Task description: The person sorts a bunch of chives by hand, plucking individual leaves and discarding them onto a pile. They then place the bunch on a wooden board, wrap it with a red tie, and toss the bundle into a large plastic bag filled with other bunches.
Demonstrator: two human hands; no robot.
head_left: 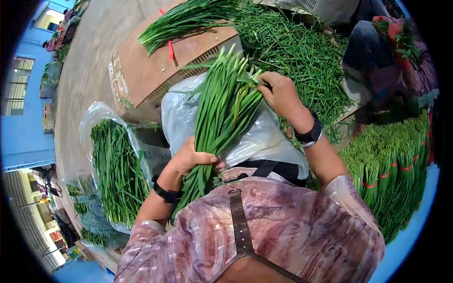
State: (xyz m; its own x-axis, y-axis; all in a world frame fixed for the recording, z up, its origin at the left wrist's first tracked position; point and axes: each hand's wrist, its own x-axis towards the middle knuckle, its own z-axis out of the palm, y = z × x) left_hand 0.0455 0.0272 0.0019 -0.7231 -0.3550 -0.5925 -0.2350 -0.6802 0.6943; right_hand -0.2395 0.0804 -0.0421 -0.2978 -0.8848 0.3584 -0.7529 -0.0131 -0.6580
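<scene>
A bunch of long, flat garlic chives (219,101) slants across the lap, with its pale stem ends toward the top. My left hand (188,158) is wrapped round the lower, leafy part of the bunch. At the pale ends, my right hand (281,94) has thumb and forefinger pinched together by the outer stems, near a yellowed leaf (238,100). Whatever sits between those fingertips is too small to make out. Beneath the bunch, clear plastic sheeting (181,101) covers the lap.
More chives (188,21) lie on a cardboard box (137,78) with a red strip (170,49). Loose green trimmings (292,56) are heaped beyond. An open plastic bag of chives (118,174) stands left; red-banded bundles (387,165) stand right, near another person (370,52).
</scene>
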